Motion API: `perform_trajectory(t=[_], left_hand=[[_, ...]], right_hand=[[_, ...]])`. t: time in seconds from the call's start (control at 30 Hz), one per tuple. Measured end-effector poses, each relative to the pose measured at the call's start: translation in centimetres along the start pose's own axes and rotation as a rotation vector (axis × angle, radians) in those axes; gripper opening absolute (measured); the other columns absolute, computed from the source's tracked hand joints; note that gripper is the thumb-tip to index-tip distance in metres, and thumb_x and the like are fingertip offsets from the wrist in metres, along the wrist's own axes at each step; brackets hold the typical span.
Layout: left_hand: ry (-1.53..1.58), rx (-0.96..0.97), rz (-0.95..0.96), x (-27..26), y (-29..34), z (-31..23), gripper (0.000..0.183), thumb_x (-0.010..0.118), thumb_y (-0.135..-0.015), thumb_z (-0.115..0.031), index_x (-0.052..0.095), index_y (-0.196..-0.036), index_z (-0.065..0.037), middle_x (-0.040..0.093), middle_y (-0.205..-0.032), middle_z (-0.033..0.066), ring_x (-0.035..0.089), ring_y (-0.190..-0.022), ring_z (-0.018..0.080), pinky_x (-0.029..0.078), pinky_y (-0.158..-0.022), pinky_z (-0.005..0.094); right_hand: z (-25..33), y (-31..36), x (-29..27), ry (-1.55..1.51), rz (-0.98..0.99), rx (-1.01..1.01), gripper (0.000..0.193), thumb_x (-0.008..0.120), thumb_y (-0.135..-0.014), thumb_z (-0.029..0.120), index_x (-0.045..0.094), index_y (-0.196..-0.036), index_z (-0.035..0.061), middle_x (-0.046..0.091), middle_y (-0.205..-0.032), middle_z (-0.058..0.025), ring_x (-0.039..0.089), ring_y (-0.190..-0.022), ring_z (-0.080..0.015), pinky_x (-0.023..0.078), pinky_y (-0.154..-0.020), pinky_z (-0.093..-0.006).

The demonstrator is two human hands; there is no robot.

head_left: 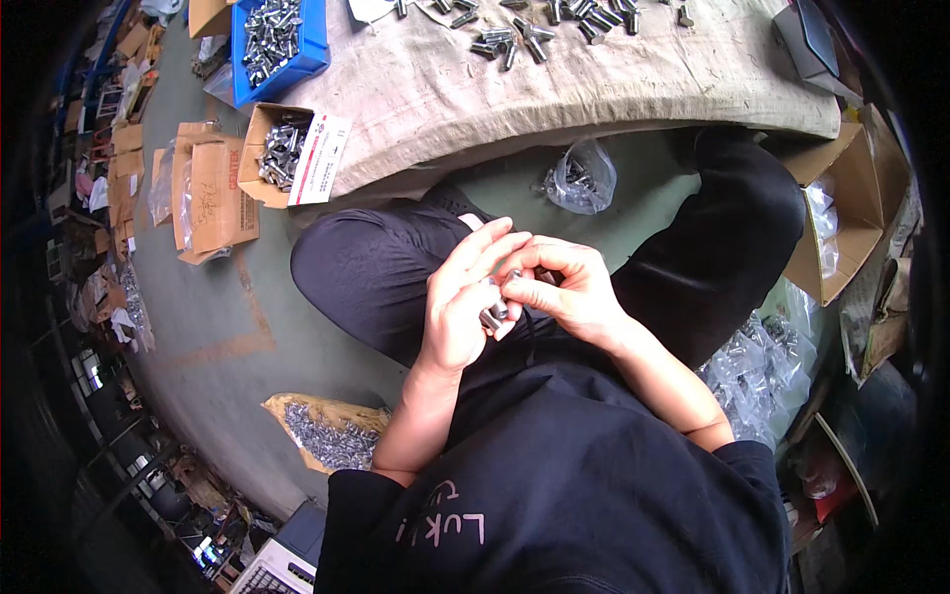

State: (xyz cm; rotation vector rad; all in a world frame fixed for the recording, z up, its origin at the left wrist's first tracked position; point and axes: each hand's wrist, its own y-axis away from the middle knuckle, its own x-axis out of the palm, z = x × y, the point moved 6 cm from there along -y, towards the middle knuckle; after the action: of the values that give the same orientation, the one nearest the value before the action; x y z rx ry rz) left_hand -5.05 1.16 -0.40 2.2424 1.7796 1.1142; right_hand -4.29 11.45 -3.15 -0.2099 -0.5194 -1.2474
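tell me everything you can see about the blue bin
The blue bin is open-topped, its walls looking like plastic. It holds many silvery metal parts. It sits at the upper left, beside the pale cloth, its far end cut off by the picture's edge. Nobody touches it; whether the cloth does is unclear.

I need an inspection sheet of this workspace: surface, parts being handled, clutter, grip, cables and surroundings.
Surface: wrinkled beige cloth, with loose metal fittings scattered across its far part.
Job's things: cylindrical metal pieces at the hands; their full shape is partly hidden.
Clutter: blue bin and open cardboard box, both containing metal parts, by the cloth's left edge; clear plastic bag of metal parts between the legs.
Grip: left hand holds pieces; right hand pinches one beside it.
Cables: nothing seen.
Surroundings: grey-green floor; small metal parts heaped at left; keyboard at lower left.
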Motion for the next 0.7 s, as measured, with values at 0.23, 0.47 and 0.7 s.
perform_trajectory(t=[0.23, 0.47, 0.7], left_hand=[[0.121, -0.140, -0.067, -2.5, -0.3, 0.9, 0.035, 0.038, -0.077, -0.006, 0.048, -0.106, 0.011, 0.056, -0.096, 0.0207, 0.055, -0.059, 0.0175, 0.041, -0.041, 0.0227], [0.183, -0.118, -0.052, -2.0, -0.3, 0.9, 0.028, 0.043, -0.076, 0.002, 0.051, -0.103, 0.005, 0.055, -0.082, 0.0119, 0.054, -0.066, 0.0147, 0.044, -0.051, 0.0237], [0.018, -0.034, -0.054, -2.1, 0.0, 0.6, 0.023, 0.046, -0.089, -0.011, 0.048, -0.109, 0.001, 0.056, -0.084, 0.0087, 0.052, -0.064, 0.0105, 0.041, -0.049, 0.0192]], right_hand=[[0.3, 0.4, -1.7, -0.164, -0.191, 0.132, 0.016, 0.063, -0.076, 0.005, 0.063, -0.092, 0.0018, 0.056, -0.077, -0.0004, 0.047, -0.059, -0.0043, 0.036, -0.050, -0.0170], [0.7, 0.4, -2.1, -0.122, -0.231, -0.003, 0.019, 0.062, -0.076, 0.004, 0.062, -0.096, 0.0026, 0.056, -0.088, 0.0004, 0.047, -0.058, -0.0034, 0.035, -0.050, -0.0160], [0.2, 0.4, -2.2, -0.310, -0.209, 0.036, 0.020, 0.062, -0.075, 0.004, 0.060, -0.094, 0.0004, 0.056, -0.082, -0.0033, 0.047, -0.059, -0.0057, 0.034, -0.046, -0.0176]])
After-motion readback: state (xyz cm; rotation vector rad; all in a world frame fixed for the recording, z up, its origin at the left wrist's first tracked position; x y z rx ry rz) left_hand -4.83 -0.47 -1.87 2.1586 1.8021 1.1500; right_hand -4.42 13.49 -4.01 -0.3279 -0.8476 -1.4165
